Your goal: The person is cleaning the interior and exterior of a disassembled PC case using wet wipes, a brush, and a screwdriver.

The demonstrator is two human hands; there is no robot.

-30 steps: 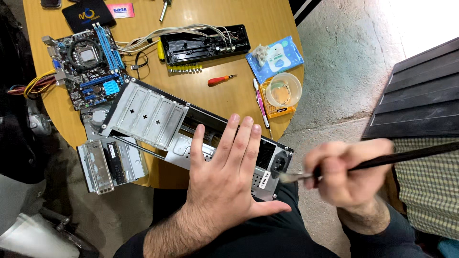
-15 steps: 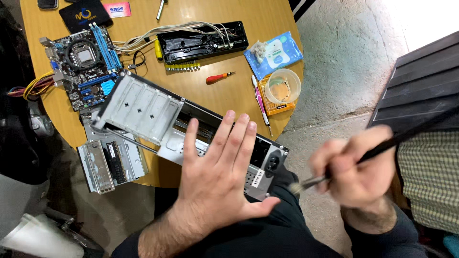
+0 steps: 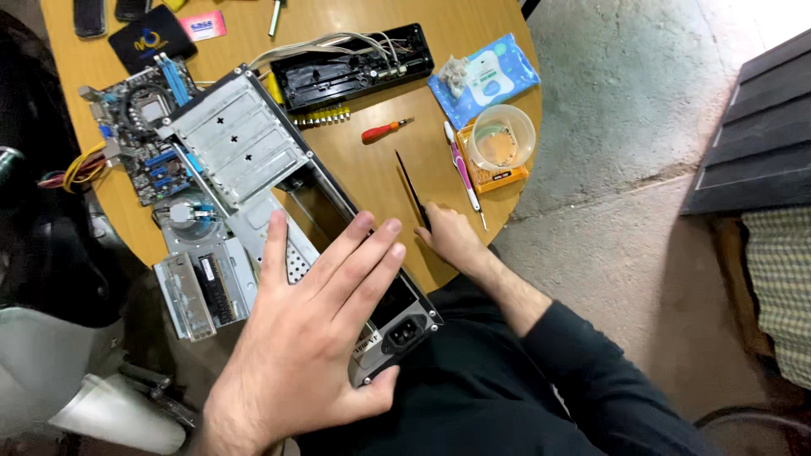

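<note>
Round wooden table [image 3: 372, 181] under me: my left hand [image 3: 317, 329] lies spread flat on the case [image 3: 253, 160], right hand [image 3: 448, 238] beside it grasping a brush [image 3: 412, 192] I judge must lift next.

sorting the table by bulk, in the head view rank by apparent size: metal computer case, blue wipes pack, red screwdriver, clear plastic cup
1. metal computer case, though nearest the camera
2. blue wipes pack
3. clear plastic cup, not far behind the pack
4. red screwdriver
</note>
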